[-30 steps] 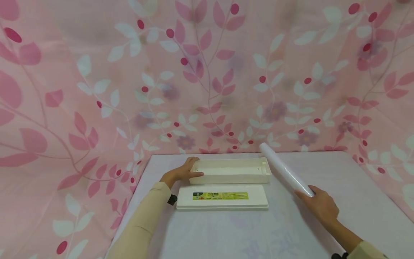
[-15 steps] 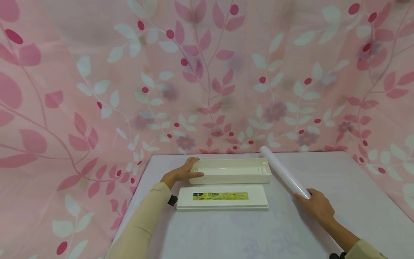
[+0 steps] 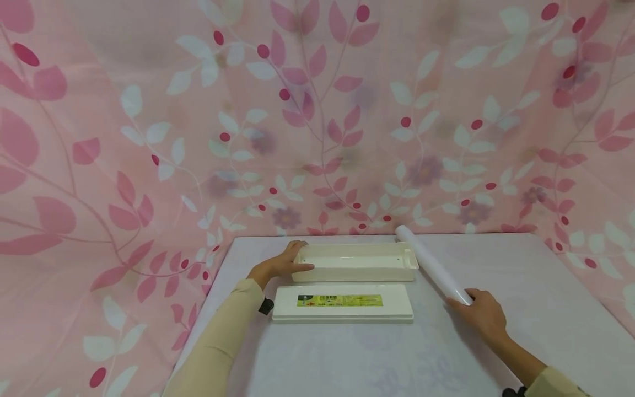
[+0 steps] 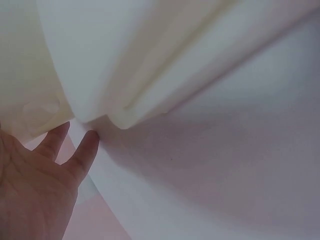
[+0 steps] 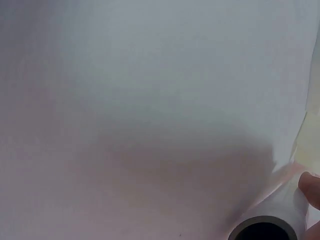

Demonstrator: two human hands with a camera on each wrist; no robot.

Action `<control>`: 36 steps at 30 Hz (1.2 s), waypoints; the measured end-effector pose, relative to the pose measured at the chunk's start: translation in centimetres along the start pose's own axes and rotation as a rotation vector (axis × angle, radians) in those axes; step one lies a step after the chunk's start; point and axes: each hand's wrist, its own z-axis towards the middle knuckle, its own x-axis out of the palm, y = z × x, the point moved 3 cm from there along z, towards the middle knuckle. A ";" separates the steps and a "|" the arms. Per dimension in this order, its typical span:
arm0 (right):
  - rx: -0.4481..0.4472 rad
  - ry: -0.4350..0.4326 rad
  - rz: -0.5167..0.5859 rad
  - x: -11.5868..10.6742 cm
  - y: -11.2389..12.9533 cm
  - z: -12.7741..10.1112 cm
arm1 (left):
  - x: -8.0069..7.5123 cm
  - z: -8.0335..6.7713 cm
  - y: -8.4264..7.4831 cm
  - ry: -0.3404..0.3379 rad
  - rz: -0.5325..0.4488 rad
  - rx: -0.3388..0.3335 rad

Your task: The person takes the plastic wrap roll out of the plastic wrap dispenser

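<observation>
White and glossy, a long roll (image 3: 431, 263) of film is lying slantwise on the desk (image 3: 521, 309), its far end reaching the desk's back edge and its near end sitting in the right hand (image 3: 480, 314), whose fingers are curling around it. The right wrist view is showing the roll's hollow dark core (image 5: 261, 231) with a fingertip (image 5: 310, 189) against its side. Just left of the roll, a cream plastic tray (image 3: 355, 262) is standing open-side up, the roll passing close by its right end; whether they are touching cannot be told. The left hand (image 3: 281, 263) is gripping the tray's left end, thumb on the near wall and fingers over the rim. A flat cream lid (image 3: 342, 303) with a yellow-green label (image 3: 339, 300) is lying just in front of the tray.

Compared with a second ago, the roll is lying lower and flatter, its far end having dropped toward the desk, and the right hand has drawn slightly nearer the tray; the left hand, tray and lid are keeping their places.

A pale lilac cloth is covering the desk, and a pink curtain (image 3: 149, 138) printed with leaves and berries is hanging behind and to both sides.
</observation>
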 end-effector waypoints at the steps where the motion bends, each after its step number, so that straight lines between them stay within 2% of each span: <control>1: -0.001 -0.004 0.002 0.1 0.0 0.0 | 0.0 0.0 -0.1 -0.002 -0.004 0.002; 8: 0.022 -0.042 0.012 0.1 -0.2 0.3 | -0.1 0.0 -0.4 -0.012 -0.030 0.002; 12: 0.046 -0.034 0.009 0.3 -0.1 0.4 | -0.1 -0.2 -0.6 -0.019 -0.029 -0.011; 17: 0.086 -0.026 0.002 0.1 -0.1 0.4 | 0.0 -0.1 -0.8 -0.015 -0.039 0.010; 26: 0.078 -0.020 0.011 0.1 0.1 0.8 | -0.2 0.0 -0.6 -0.015 -0.035 -0.008; 28: 0.052 -0.016 0.013 0.1 0.0 0.6 | -0.3 0.1 -0.6 -0.012 -0.022 -0.007; 33: -0.077 -0.024 -0.025 0.3 -0.2 -0.3 | -0.1 0.2 -0.3 -0.006 -0.003 0.007; 36: -0.092 -0.029 -0.016 0.8 -0.4 -0.6 | -0.1 0.2 -0.4 -0.002 -0.009 0.008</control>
